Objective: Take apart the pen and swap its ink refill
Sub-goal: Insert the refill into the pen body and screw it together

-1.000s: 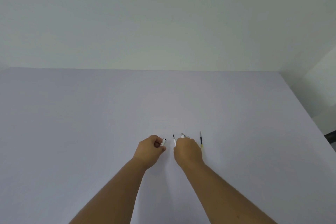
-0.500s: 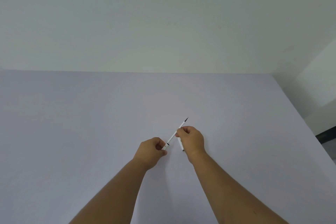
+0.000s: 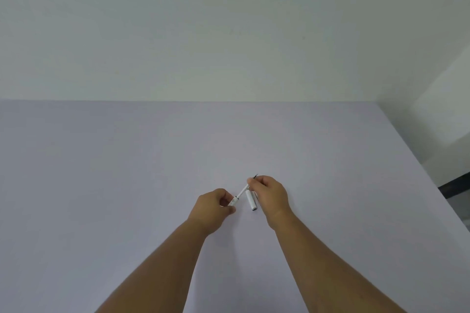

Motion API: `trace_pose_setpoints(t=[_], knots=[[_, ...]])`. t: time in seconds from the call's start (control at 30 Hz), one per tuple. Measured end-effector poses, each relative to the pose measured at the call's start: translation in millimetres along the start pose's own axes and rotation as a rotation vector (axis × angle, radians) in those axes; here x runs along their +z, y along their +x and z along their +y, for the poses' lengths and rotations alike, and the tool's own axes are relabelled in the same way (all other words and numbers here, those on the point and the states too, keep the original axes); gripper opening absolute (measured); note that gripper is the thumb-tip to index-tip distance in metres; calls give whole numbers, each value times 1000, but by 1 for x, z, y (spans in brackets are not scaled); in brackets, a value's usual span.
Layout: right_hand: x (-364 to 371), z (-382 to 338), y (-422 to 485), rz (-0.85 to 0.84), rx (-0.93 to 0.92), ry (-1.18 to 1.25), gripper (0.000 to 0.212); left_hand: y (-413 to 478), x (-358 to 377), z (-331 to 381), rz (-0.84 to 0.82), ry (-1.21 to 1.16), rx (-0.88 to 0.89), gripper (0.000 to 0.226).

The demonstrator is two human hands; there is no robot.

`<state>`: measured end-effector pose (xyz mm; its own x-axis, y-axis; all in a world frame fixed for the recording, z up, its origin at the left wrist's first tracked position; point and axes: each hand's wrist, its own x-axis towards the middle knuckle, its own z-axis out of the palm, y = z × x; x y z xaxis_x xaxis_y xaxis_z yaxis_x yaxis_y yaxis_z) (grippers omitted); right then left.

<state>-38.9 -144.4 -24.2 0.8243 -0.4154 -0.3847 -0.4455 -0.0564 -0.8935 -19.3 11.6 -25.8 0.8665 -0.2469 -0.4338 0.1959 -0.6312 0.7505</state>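
The left hand (image 3: 215, 207) grips the white plastic pen barrel (image 3: 233, 201), the right hand (image 3: 269, 192) pinches the thin white refill (image 3: 243, 189) entering it (a white tubular cap (image 3: 251, 201) is tucked under its palm).

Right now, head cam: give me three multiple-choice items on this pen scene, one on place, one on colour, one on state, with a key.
1. Where is the thin refill?
A. flat on the table
B. spanning between both hands
C. off the table edge

2. What colour is the pen barrel under the right hand?
A. white
B. red
C. green

3. What is the left hand doing?
A. lying open and flat
B. closed on the refill's lower white end
C. out of view

Key: 1 B, each hand grips one end; 2 A, the tube looks white; 3 B, fingers curl round that end.
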Motion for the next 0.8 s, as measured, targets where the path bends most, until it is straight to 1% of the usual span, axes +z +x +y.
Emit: trace_pose_setpoints(t=[0.07,0.13,0.17,0.2,0.23,0.27,0.3,0.33,0.37,0.43,0.53,0.6,0.67,0.7,0.73,0.8], knots=[[-3,-2,1,-102,-26,-63,21,1,2,2,5,-35,-3,10],[-4,-2,1,-210,-15,-111,18,2,4,3,3,-52,-1,9],[-5,-1,3,-206,-6,-105,16,2,4,3,0,-52,0,8],[-7,-1,5,-160,-2,-86,14,2,4,2,-1,-54,-1,8],[-10,0,9,-80,-11,-103,12,1,4,1,0,-53,-1,8],[-14,1,13,5,-34,-194,13,1,3,-1,2,-50,-3,9],[-17,4,16,63,-60,-352,15,1,1,-3,6,-49,-6,10],[-19,6,18,81,-82,-527,18,1,0,-5,10,-54,-12,12],[-19,9,19,71,-101,-682,20,0,-1,-7,12,-62,-18,14],[-16,15,19,29,-124,-893,22,-2,-2,-11,4,-85,-23,19],[-10,23,20,7,-119,-1047,24,-5,-3,-14,-12,-95,-22,24],[-9,25,21,18,-102,-1066,25,-7,-3,-15,-15,-96,-23,26],[-10,24,20,40,-96,-1034,25,-8,-5,-14,-15,-105,-21,28],[-11,22,20,61,-94,-957,25,-9,-5,-13,-15,-109,-20,29],[-12,20,19,81,-92,-829,23,-9,-5,-12,-16,-111,-16,29],[-13,10,18,96,-82,-497,19,-11,-5,-9,-18,-106,-9,29]])
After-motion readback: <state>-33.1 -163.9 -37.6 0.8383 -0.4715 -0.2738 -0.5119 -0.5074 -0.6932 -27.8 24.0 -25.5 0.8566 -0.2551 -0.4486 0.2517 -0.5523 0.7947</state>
